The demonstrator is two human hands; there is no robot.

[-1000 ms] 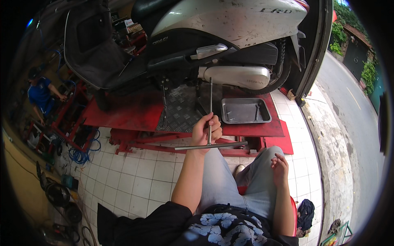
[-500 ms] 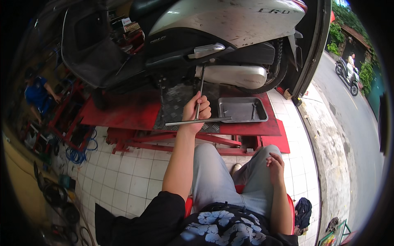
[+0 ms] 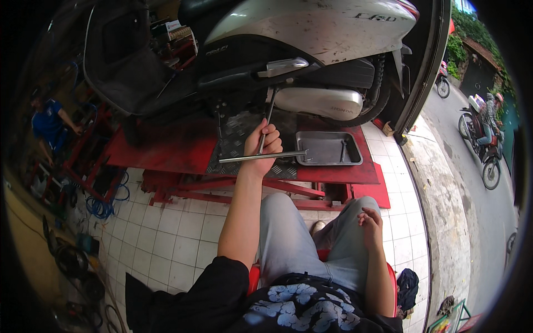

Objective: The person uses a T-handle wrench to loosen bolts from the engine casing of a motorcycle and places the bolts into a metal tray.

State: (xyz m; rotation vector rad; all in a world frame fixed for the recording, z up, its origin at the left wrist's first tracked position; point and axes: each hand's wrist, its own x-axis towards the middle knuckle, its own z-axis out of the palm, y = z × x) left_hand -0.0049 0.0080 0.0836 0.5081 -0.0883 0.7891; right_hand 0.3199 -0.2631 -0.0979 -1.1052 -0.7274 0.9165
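My left hand [image 3: 264,145] is closed round the shaft of a metal T-handle wrench [image 3: 236,159]. Its long crossbar lies across the wrist side of my fist, and its shaft runs up to the underside of a silver and black scooter [image 3: 311,30], just left of the silver cover [image 3: 325,103]. The wrench's far tip is hard to make out against the dark parts. On my right knee rests my right hand [image 3: 371,226], its fingers loosely bent and apart, with nothing visible in them.
The scooter stands on a red lift platform [image 3: 161,150]. A metal tray [image 3: 327,162] holding a wrench [image 3: 343,149] sits on it, right of my left hand. At far left a person in blue [image 3: 50,122] works near coiled blue hose [image 3: 102,205]. Motorcycles [image 3: 480,133] pass on the street.
My left hand and the wrench have shifted slightly left, and the crossbar sits a little higher. My right hand stays on the knee. Different motorcycles now show on the street.
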